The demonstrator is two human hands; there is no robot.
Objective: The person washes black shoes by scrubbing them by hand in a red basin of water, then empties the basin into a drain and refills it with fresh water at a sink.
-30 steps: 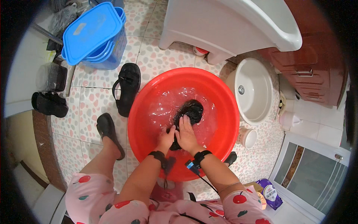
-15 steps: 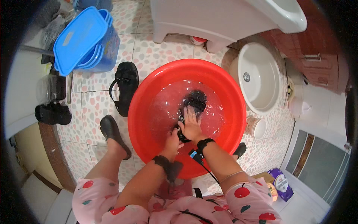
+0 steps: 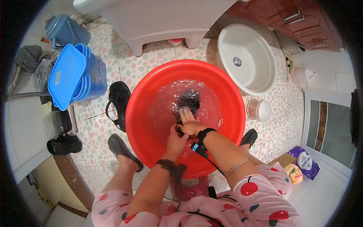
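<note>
A big red basin (image 3: 139, 90) of water stands on the floor before me. Partly under the rippling water lies a black sandal (image 3: 190, 99), its outline blurred by the water. My left hand (image 3: 176, 140) is closed on the sandal's near end. Laid flat over its middle is my right hand (image 3: 190, 125), fingers stretched out and touching it. A similar black sandal (image 3: 119, 100) sits on the tiles left of the basin.
A white tub (image 3: 261, 75) and a small bucket (image 3: 264, 111) stand to the right. Blue lidded buckets (image 3: 68, 75) are at the left. A white washing unit (image 3: 159, 22) rises beyond the basin. A cable-fitted device (image 3: 199, 149) hangs by my right wrist.
The view has shifted, bringing more of the far left into sight. My right hand has slid nearer my left along the sandal; the left still grips the near end.
</note>
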